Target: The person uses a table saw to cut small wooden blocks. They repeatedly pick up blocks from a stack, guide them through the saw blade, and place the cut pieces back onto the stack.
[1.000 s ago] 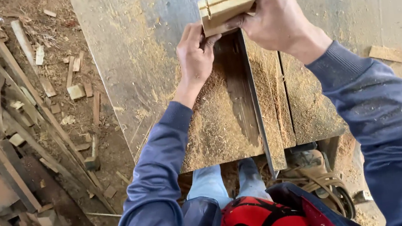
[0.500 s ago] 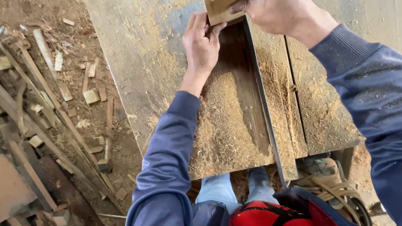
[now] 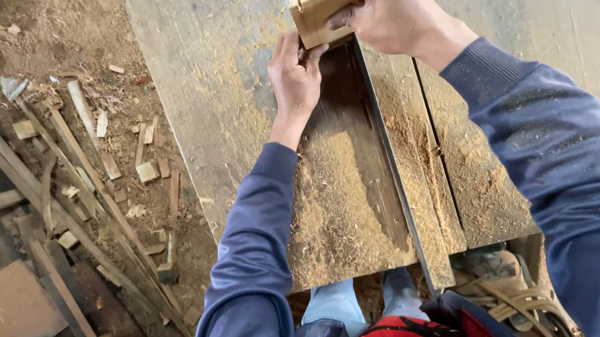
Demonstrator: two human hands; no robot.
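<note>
A small wood block [image 3: 324, 2] sits at the far end of the dusty table [image 3: 217, 88], on the line of the metal rail [image 3: 388, 159]. The right hand [image 3: 391, 6] wraps over its right side, fingers curled tightly around it. The left hand [image 3: 295, 72] lies mostly flat on the table just below, fingertips touching the block's lower left edge. Sawdust [image 3: 335, 217] covers the near boards.

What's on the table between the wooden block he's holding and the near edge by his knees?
In the head view, sawdust covers the table there, beside a metal rail.
</note>
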